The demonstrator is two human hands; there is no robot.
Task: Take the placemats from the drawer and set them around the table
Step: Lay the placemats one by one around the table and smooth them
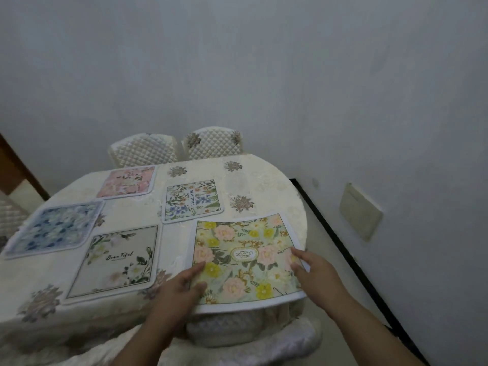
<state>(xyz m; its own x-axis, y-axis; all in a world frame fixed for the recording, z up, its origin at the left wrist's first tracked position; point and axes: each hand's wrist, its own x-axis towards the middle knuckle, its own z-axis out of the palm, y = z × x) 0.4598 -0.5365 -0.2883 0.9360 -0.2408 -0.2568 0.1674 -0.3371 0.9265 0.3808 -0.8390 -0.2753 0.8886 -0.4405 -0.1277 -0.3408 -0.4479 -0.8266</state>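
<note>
A green floral placemat [243,257] marked GARDEN lies at the near right of the table [269,180], its near edge hanging past the table's rim. My left hand [179,289] grips its near left edge, thumb on top. My right hand [314,270] holds its right edge. Several other placemats lie flat on the cream tablecloth: a pink one [126,182] at the far left, a blue one [54,228] at the left, a beige one [116,261] near the front, and a white floral one [191,200] in the middle.
Two quilted cream chairs [144,150] [212,143] stand at the far side of the table. A padded chair [253,336] sits just below the green placemat. A grey wall stands close on the right, with a black baseboard [343,241] and a wall plate [360,211].
</note>
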